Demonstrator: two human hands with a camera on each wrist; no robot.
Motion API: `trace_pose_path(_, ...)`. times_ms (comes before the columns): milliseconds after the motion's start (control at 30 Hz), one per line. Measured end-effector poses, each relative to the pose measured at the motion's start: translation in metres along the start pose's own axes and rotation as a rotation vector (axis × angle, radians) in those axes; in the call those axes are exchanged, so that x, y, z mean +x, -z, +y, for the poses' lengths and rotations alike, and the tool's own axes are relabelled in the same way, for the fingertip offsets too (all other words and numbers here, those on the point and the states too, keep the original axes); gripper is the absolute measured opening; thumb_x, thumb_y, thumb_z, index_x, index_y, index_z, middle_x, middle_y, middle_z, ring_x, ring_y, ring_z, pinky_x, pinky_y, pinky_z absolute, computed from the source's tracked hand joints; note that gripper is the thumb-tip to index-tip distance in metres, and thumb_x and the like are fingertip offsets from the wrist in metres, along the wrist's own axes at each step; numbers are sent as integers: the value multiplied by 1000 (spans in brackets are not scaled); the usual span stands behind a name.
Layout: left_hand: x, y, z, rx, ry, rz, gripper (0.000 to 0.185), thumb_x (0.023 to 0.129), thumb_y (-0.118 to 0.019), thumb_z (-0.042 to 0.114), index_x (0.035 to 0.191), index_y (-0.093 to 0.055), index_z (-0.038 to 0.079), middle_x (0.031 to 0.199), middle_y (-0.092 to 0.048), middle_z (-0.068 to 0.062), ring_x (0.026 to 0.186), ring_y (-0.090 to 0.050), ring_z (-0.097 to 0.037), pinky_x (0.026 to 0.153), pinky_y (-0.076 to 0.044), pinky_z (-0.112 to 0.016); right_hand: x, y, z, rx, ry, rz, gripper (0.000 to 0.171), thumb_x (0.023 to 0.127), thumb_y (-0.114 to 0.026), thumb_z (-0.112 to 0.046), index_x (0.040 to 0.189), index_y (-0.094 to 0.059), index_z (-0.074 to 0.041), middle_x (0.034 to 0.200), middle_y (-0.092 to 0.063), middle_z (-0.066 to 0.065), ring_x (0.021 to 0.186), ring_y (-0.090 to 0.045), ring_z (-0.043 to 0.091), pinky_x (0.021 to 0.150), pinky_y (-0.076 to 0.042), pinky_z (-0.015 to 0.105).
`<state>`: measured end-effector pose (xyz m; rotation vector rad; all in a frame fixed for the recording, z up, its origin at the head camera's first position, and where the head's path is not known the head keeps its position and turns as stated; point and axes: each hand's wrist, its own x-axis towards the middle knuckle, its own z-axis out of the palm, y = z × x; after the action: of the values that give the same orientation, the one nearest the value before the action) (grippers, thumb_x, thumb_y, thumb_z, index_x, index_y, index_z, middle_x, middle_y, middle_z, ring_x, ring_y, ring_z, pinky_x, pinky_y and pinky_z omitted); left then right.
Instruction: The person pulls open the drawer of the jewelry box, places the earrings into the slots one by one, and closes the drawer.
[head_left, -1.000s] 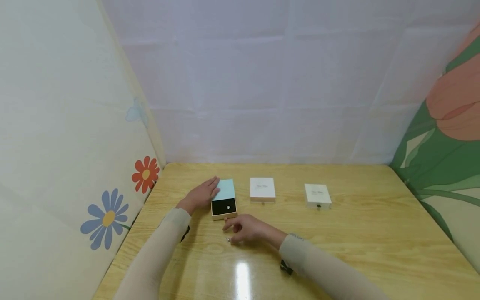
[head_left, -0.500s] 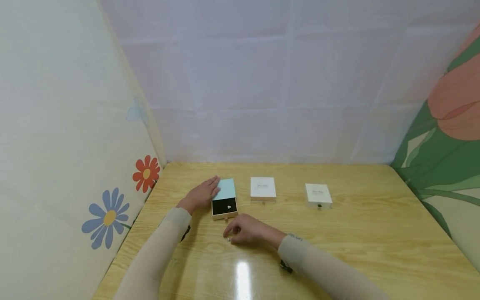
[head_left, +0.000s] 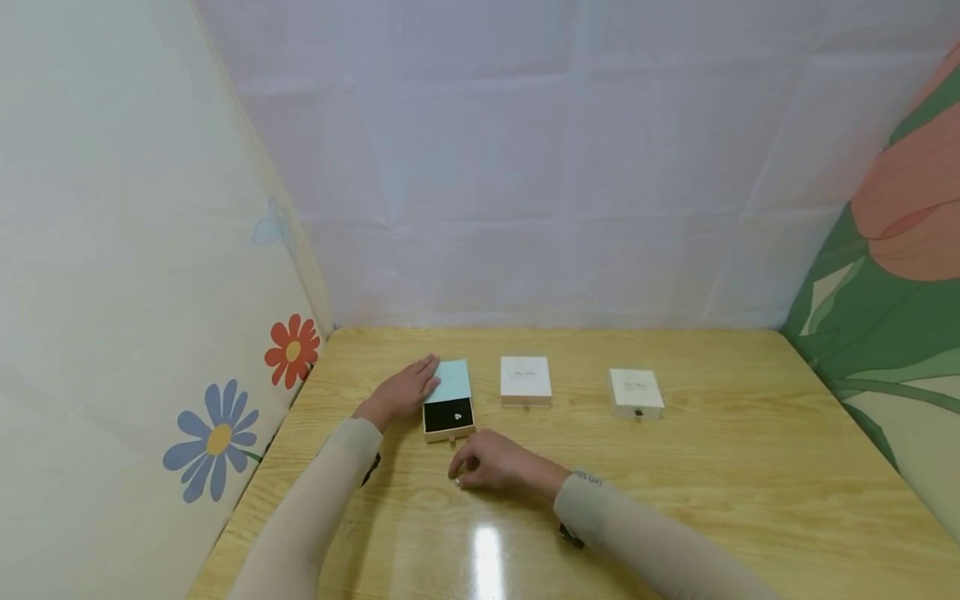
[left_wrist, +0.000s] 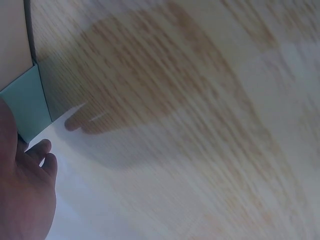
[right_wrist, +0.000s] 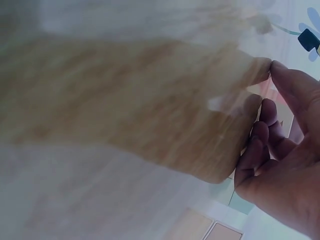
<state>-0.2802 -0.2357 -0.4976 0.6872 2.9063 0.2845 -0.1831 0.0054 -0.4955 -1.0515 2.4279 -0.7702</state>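
The left hand [head_left: 401,392] lies flat against the teal box [head_left: 451,398], whose black drawer shows a small ring [head_left: 457,416]. The right hand [head_left: 491,462], fingers curled, pinches another ring [head_left: 457,481] on the tabletop [head_left: 712,467].

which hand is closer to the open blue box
Left. The left hand rests flat against the blue box, touching its left side. The right hand sits on the table just in front of it, not touching.

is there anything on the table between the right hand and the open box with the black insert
Nothing visible. The right hand rests on the table just in front of the open box; only bare wood lies between them. The left hand steadies the box from the side.
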Motion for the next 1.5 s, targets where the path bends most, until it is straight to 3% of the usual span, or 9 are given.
trace_pose_path(333,-3,2,2,-11,0,1,61,112,-28,36,161,-17,1,168,-18,-17,154,-20,-34,125,-22,-49,-3,-1,-6,-88,21,6,16,89,-79,-23,105,-80,-25,86,-57,-15,78,-50,0,70,-45,16)
trace_pose_path(733,-4,3,2,-13,-6,-14,61,113,-27,37,161,-16,1,168,-18,-17,154,-19,-34,126,-22,-48,-6,1,-9,-21,9,47,12,92,-74,-18,102,-80,-23,88,-64,-16,79,-55,-1,73,-50,18)
trace_pose_path(1000,-5,5,5,-8,-2,-16,61,113,-27,36,161,-15,0,168,-17,-17,154,-19,-34,126,-21,-47,-3,3,-9,13,27,157,11,94,-72,-16,100,-80,-16,84,-65,-15,73,-54,0,67,-49,18)
trace_pose_path(1300,-3,5,6,4,-2,-9,61,113,-27,36,161,-16,-1,168,-17,-19,154,-20,-35,125,-22,-48,1,8,-11,-37,104,330,9,93,-75,-19,96,-80,-13,67,-52,-12,61,-43,0,54,-40,16)
trace_pose_path(1500,-4,6,7,-12,-12,-12,61,113,-28,35,161,-16,-2,167,-17,-20,154,-20,-36,125,-22,-49,1,9,-12,-17,128,420,9,93,-75,-16,94,-80,-10,69,-59,-8,60,-44,-2,53,-41,15)
